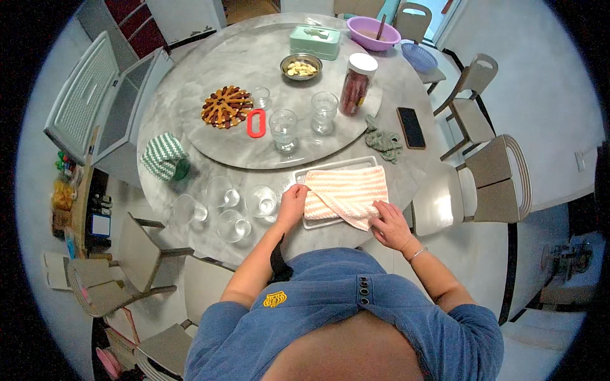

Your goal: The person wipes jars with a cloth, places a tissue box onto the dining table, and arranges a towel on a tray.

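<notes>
An orange-and-white striped cloth [352, 190] lies over a white tray [321, 223] at the table's near edge, with one lower corner folded across. At the cloth's left edge, my left hand [293, 202] has its fingers closed on it. My right hand [389, 223] pinches the cloth near its lower right corner. Left of the tray stand several clear glasses, one of them [260, 200] close to my left hand. A green-and-white striped cloth [164, 156] sits in or over a glass farther left.
On the round marble table [171, 95] are two stacks of glasses, a red-lidded-looking ring [256, 123], a trivet [226, 106], a metal bowl [301, 66], a tall jar [358, 86], a green box [314, 43], a purple basin [373, 33], a phone [411, 127] and a crumpled cloth [383, 141]. Chairs surround it.
</notes>
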A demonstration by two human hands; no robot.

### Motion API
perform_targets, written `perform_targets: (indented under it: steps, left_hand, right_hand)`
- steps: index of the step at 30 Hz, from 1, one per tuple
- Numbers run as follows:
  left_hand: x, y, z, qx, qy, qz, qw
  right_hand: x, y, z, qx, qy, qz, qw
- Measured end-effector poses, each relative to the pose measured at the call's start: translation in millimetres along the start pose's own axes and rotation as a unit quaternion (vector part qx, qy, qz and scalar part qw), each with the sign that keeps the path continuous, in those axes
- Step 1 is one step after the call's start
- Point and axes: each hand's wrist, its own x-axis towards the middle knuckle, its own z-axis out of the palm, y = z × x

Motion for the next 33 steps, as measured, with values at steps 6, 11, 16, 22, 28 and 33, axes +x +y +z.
perform_targets:
  steps: [6, 11, 16, 22, 28, 33]
  left_hand:
    - [-7, 6, 0, -0.025, 0.003, -0.031, 0.999]
    - [-12, 14, -3, -0.135, -0.026, -0.058, 0.989]
    - [0, 25, 11, -0.080, 0.048, -0.003, 0.996]
    - [24, 6, 30, 0.086, 0.149, 0.089, 0.981]
    - [22, 9, 36, 0.350, 0.018, 0.124, 0.928]
    - [12, 7, 39, 0.319, 0.054, 0.152, 0.934]
  right_hand:
    - [-3, 5, 17, -0.023, 0.031, -0.016, 0.999]
    - [5, 11, 6, 0.128, 0.057, 0.054, 0.989]
    - [32, 45, 6, 0.411, 0.092, 0.329, 0.845]
    - [57, 77, 35, 0.246, 0.089, 0.433, 0.863]
    - [64, 67, 37, 0.171, 0.003, 0.439, 0.882]
    - [75, 44, 15, 0.149, 0.004, 0.497, 0.855]
